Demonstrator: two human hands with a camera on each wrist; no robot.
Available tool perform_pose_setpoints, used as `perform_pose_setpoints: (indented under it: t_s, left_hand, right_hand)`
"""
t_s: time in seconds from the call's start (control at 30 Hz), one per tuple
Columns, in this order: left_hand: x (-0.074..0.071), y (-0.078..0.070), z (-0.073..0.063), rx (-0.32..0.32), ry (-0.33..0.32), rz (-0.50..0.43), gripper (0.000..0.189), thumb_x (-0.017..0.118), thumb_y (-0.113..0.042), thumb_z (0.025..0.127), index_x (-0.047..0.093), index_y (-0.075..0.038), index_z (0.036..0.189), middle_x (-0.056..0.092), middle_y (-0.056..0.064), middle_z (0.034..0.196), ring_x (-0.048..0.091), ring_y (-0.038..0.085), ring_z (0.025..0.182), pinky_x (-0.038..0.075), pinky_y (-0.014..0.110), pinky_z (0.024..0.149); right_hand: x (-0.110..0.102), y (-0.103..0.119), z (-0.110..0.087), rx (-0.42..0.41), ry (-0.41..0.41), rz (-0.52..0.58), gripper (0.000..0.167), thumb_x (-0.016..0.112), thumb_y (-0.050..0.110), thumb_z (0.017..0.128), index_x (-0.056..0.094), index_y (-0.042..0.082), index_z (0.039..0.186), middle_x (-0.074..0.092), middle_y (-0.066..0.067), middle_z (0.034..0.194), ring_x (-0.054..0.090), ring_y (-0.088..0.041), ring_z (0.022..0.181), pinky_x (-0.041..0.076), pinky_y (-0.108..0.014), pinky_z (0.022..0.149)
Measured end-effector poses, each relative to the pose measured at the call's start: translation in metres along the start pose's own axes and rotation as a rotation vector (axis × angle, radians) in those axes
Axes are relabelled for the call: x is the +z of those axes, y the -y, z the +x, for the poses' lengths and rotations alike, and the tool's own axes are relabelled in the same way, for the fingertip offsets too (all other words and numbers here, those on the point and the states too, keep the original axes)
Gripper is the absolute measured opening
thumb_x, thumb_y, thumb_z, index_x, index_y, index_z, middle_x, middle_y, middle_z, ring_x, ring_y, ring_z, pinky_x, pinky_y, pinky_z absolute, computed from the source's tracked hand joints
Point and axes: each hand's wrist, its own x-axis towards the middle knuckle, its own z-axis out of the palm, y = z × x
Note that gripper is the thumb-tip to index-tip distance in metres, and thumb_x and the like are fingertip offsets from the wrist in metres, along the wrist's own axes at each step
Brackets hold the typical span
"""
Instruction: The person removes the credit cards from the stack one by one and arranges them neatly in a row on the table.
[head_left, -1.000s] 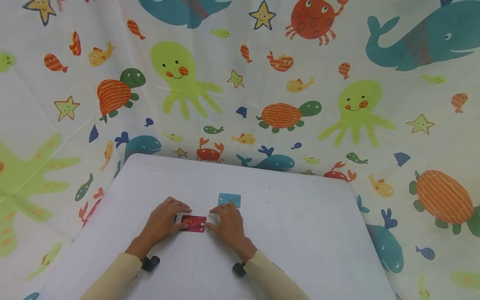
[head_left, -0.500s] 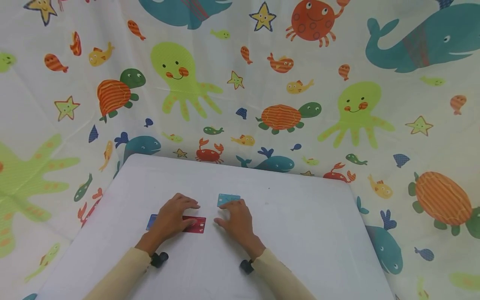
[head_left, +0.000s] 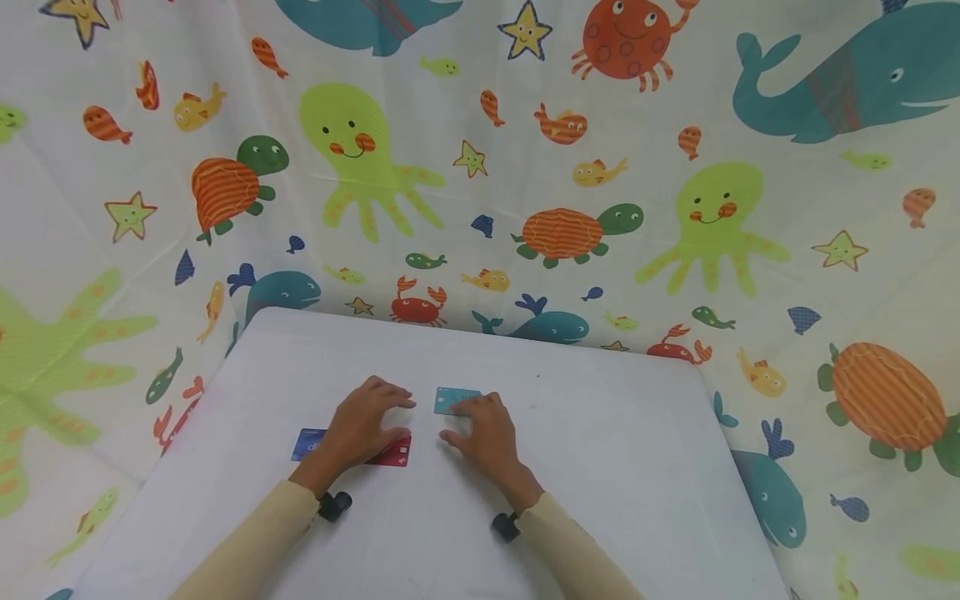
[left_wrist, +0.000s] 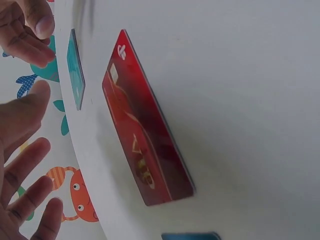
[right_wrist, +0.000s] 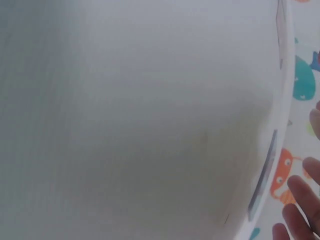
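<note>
A red VIP card [head_left: 395, 453] lies on the white table, partly hidden in the head view by my left hand [head_left: 366, 422]. In the left wrist view the whole red card [left_wrist: 142, 132] shows, and the left hand's spread fingers [left_wrist: 31, 155] hover apart from it, holding nothing. To its left lies a blue card [head_left: 306, 444], partly behind the left wrist. A teal card [head_left: 448, 398] lies farther back. My right hand [head_left: 489, 432] is held beside that card with loosely bent fingers, overlapping its right corner; whether it touches the card I cannot tell.
The white tabletop [head_left: 615, 467] ends at a back edge against a curtain [head_left: 465, 183] printed with sea animals. Small dark cameras [head_left: 335, 506] are strapped at both wrists. In the right wrist view a thin flat object [right_wrist: 262, 175] appears nearly edge-on.
Both hands have moved right, away from the red card's ends. The blue card at the left has come into view from behind the left hand. The cards stay put.
</note>
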Motion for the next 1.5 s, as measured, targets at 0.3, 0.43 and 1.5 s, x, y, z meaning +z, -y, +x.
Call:
perform_pose_setpoints:
  t_s: [0.3, 0.43, 1.5]
  left_hand:
    - [0.009, -0.006, 0.013, -0.01, 0.031, -0.011, 0.048, 0.095, -0.032, 0.08, 0.081, -0.021, 0.124, 0.077, -0.001, 0.129, 0.064, 0.022, 0.123, 0.06, 0.048, 0.102]
    - [0.013, -0.009, 0.017, -0.014, 0.019, -0.031, 0.048, 0.095, -0.032, 0.08, 0.08, -0.02, 0.124, 0.077, 0.0, 0.128, 0.064, 0.022, 0.123, 0.06, 0.047, 0.102]
    - [0.049, -0.01, 0.055, -0.04, 0.106, -0.016, 0.042, 0.092, -0.031, 0.085, 0.08, -0.02, 0.124, 0.075, 0.002, 0.132, 0.061, 0.022, 0.122, 0.057, 0.043, 0.105]
  right_hand:
    - [-0.005, -0.011, 0.004, 0.024, -0.004, 0.014, 0.045, 0.09, 0.043, 0.085, 0.079, 0.023, 0.124, 0.078, 0.002, 0.123, 0.059, -0.019, 0.11, 0.059, -0.04, 0.096]
    - [-0.006, -0.017, 0.007, 0.052, -0.006, 0.008, 0.045, 0.091, 0.042, 0.084, 0.079, 0.024, 0.124, 0.078, 0.001, 0.124, 0.059, -0.019, 0.11, 0.059, -0.039, 0.098]
    - [-0.007, -0.047, 0.03, 0.031, 0.047, 0.047, 0.037, 0.092, 0.023, 0.084, 0.08, 0.017, 0.119, 0.077, -0.004, 0.126, 0.057, -0.024, 0.112, 0.054, -0.045, 0.101]
